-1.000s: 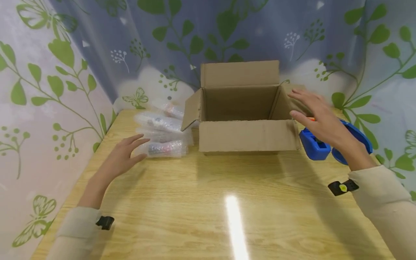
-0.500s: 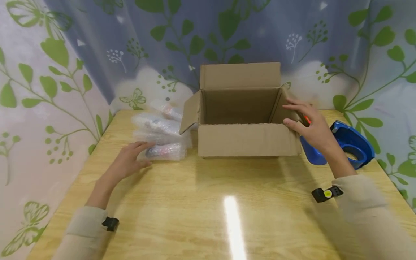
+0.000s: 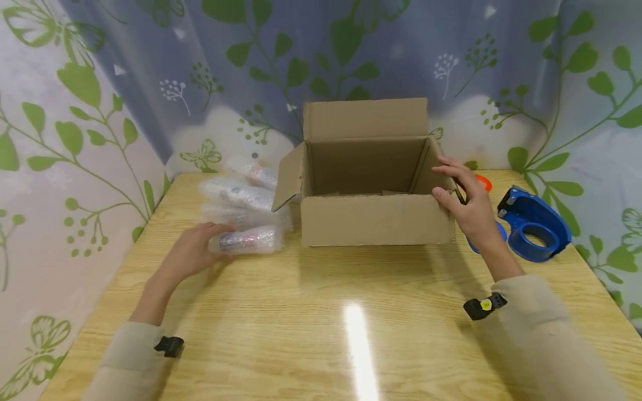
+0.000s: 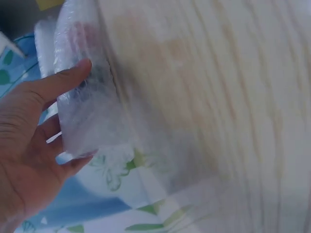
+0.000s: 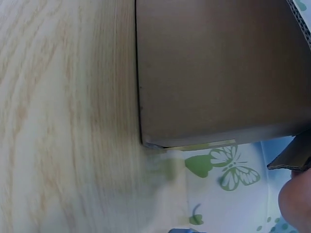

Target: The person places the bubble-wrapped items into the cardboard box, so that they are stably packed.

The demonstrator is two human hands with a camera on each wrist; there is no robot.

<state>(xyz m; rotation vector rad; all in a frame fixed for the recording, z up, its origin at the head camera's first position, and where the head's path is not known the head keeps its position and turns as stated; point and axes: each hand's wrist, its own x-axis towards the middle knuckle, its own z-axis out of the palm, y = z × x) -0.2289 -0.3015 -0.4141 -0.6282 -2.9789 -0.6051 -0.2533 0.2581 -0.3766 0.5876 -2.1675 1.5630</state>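
Observation:
My left hand (image 3: 193,250) grips the near end of a small bubble-wrapped package (image 3: 251,239), dark and reddish inside. In the left wrist view, the thumb lies over the bubble wrap (image 4: 92,111) and the other fingers reach behind and under it. An open cardboard box (image 3: 376,220) stands at the centre with its flaps spread. At the box's right front corner, my right hand (image 3: 471,206) holds the right side flap, thumb toward the inside. The right wrist view shows the box's outer side (image 5: 223,73) and one fingertip (image 5: 296,199) at the flap.
Several more bubble-wrapped packages (image 3: 241,195) lie left of the box. A blue tape dispenser (image 3: 536,228) rests on the right, near an orange round piece (image 3: 484,182) and a blue object partly hidden by my right hand. A patterned curtain (image 3: 351,61) hangs behind the wooden table (image 3: 281,334).
My left hand has closed round the nearest package and drawn it slightly toward me, apart from the others. My right hand has come left and down onto the box's right flap.

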